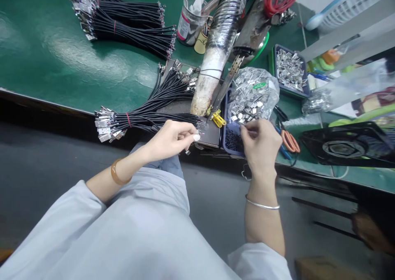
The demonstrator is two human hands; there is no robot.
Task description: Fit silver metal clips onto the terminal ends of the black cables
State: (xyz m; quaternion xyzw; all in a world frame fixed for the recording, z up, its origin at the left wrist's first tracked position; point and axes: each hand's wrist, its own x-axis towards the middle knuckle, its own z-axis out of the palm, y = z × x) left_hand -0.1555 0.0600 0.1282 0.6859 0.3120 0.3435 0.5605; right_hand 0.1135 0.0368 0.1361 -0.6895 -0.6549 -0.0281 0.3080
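Observation:
My left hand [173, 139] is closed in a pinch at the front edge of the bench, beside the iron-like tip. Thin wire ends of a black cable show at its fingertips, and a small metal piece hangs below. A tied bundle of black cables [145, 117] with metal connectors lies just behind it. My right hand [261, 142] is closed with thumb and forefinger together over a blue divided tray [224, 142]; what it pinches is hidden. In the tray sit a clear bag of small metal connector shells [253, 92] and a heap of small dark parts [233, 140].
A wrapped duct [212, 61] and a metal arm [226, 84] with a yellow clip [218, 119] slant down between my hands. More cable bundles [129, 24] lie back left. On the right are a parts bin [290, 70], orange-handled scissors [290, 141] and a black fan [348, 146].

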